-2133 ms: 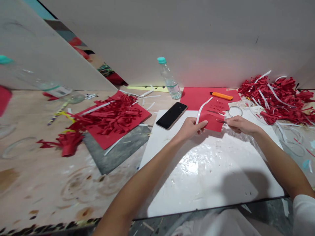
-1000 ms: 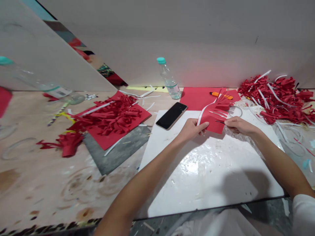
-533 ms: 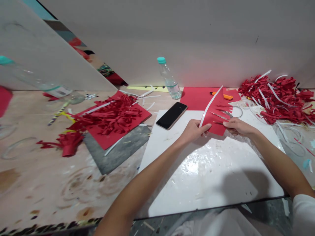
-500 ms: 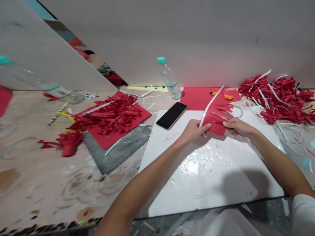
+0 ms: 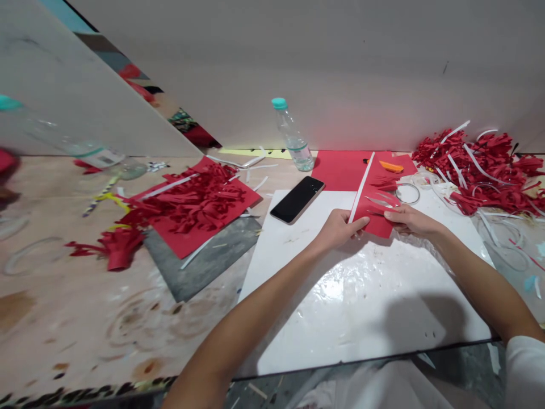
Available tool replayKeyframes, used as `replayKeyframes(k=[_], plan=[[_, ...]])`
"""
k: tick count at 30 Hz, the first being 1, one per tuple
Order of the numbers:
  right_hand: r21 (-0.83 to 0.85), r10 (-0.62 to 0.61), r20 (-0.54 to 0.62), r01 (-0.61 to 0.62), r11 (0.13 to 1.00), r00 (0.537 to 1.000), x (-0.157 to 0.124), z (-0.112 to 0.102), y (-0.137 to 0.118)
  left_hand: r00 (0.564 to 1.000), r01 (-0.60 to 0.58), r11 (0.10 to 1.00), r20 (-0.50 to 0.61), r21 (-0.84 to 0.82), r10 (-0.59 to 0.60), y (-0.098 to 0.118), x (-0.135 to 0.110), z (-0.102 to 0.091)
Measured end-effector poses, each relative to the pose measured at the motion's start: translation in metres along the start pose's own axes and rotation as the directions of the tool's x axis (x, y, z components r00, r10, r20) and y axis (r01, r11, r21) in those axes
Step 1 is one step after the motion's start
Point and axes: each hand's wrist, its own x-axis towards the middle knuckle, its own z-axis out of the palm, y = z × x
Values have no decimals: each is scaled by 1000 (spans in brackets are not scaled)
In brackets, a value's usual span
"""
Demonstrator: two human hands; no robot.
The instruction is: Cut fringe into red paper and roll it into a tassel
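A sheet of red paper (image 5: 374, 225) is held up above the white board, with a white strip (image 5: 363, 184) along its left edge and slits cut into its right side. My left hand (image 5: 344, 227) is closed on the lower left corner, thumb on top. At the right side, my right hand (image 5: 411, 220) is closed with thumb and fingers pressed together at the cut strips. A thin dark line runs from its fingertips across the paper; I cannot tell whether it is a blade or a slit. Behind the paper lies an orange cutter (image 5: 390, 167).
The white board (image 5: 306, 318) carries a phone (image 5: 298, 199). A plastic bottle (image 5: 298, 142) stands by the wall, near flat red paper (image 5: 336, 170). Fringed red paper lies in a left pile (image 5: 200, 204) and a right heap (image 5: 481, 165). A clear ring (image 5: 407, 193) sits beside the heap.
The red paper's upper end has swung left and tilted down, showing more of the orange cutter. Both hands have shifted only slightly.
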Motion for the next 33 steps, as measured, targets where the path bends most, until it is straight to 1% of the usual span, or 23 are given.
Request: replayKeyframes(k=[7,12,19,23,29,33], plan=[[22,-6,-56,7,1000,998,1,0,0,1000,-2,999,20,-40,2,-1,1,-2],[18,7,-38,-6,1000,999,0,-2,-1,998,-37,994,48,-103,42,0,1,-6],[10,-21,-93,22,1000,995,1,1,3,998,-24,997,60,-69,28,4,-2,-4],[9,-13,-128,14,1000,992,2,1,6,998,-19,998,63,-58,22,7,-3,-2],[6,-54,-129,55,998,990,4,0,7,998,-21,998,59,-52,24,5,-2,-3],[-2,-29,-86,29,1000,996,3,1,4,998,-16,998,61,-55,20,5,-2,-3]])
